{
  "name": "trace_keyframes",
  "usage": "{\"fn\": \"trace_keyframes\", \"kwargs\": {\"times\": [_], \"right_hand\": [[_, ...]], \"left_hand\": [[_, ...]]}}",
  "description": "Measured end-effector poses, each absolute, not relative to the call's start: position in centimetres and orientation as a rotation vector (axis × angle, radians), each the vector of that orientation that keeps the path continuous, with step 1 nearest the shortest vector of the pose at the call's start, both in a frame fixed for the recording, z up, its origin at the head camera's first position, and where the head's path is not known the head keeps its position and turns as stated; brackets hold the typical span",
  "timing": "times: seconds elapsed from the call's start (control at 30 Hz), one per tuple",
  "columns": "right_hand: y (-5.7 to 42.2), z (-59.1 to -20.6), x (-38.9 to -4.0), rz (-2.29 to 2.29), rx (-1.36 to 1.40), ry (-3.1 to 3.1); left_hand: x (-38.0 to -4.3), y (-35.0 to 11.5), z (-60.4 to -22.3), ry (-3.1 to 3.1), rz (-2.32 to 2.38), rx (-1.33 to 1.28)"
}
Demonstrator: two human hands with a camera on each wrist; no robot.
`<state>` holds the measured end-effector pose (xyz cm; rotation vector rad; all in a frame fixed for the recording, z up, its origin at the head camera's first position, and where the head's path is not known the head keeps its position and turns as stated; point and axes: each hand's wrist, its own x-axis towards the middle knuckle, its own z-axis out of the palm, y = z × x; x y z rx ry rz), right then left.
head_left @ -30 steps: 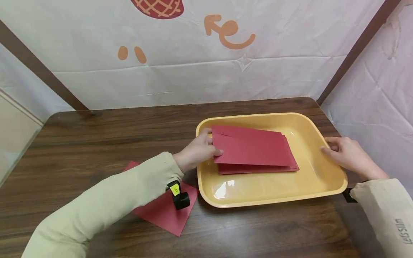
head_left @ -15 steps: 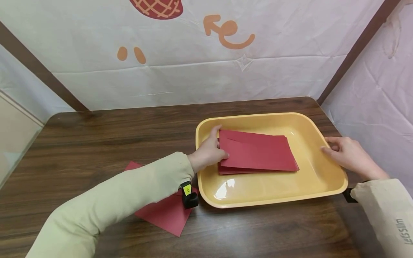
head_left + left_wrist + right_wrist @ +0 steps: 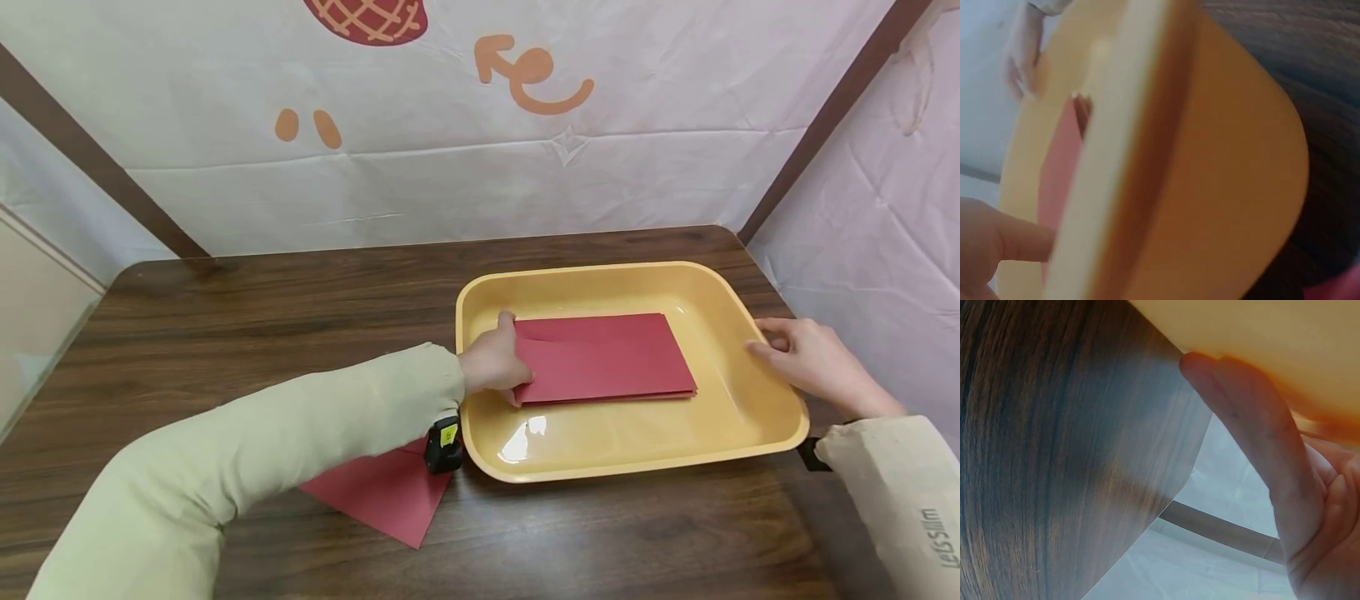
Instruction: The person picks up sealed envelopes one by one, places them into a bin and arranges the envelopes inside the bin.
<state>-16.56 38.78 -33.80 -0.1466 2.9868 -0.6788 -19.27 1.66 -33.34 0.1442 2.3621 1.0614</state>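
A yellow tray (image 3: 630, 454) lies on the dark wooden table, with a neat stack of red paper envelopes (image 3: 607, 358) inside it. My left hand (image 3: 497, 357) reaches over the tray's left rim and rests against the stack's left end, fingers spread along that edge, thumb on the top envelope. The left wrist view has this hand (image 3: 997, 244) with its thumb touching the red paper. My right hand (image 3: 813, 362) holds the tray's right rim, thumb inside and fingers outside. In the right wrist view, a straight finger of that hand (image 3: 1260, 431) lies against the tray's outside.
Another red envelope (image 3: 390, 496) lies on the table left of the tray, partly under my left sleeve (image 3: 300, 442). Behind the table (image 3: 262, 333) hangs a white printed cloth (image 3: 420, 192), with a pale cloth (image 3: 885, 208) at the right.
The top envelope, gripped and overhanging at the left before, now lies level on the stack. My left hand moved right and slightly towards me with it. The right hand stayed on the rim.
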Motion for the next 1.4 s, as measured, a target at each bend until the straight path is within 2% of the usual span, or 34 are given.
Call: {"fn": "trace_keyframes", "kwargs": {"times": [0.63,0.87,1.13,1.4], "right_hand": [[38.8,-33.7,-16.5,-0.685,-0.149,2.99],[38.8,-33.7,-16.5,-0.691,-0.149,2.991],[38.7,-33.8,-16.5,-0.682,-0.181,3.005],[38.7,-33.9,-16.4,-0.676,-0.176,3.005]], "left_hand": [[-19.6,2.4,-33.0,2.486,0.785,0.046],[-19.0,1.9,-31.8,2.611,0.655,0.125],[-19.0,-0.8,-30.3,2.628,0.965,0.261],[-18.1,-5.3,-29.8,2.773,1.422,0.221]]}}
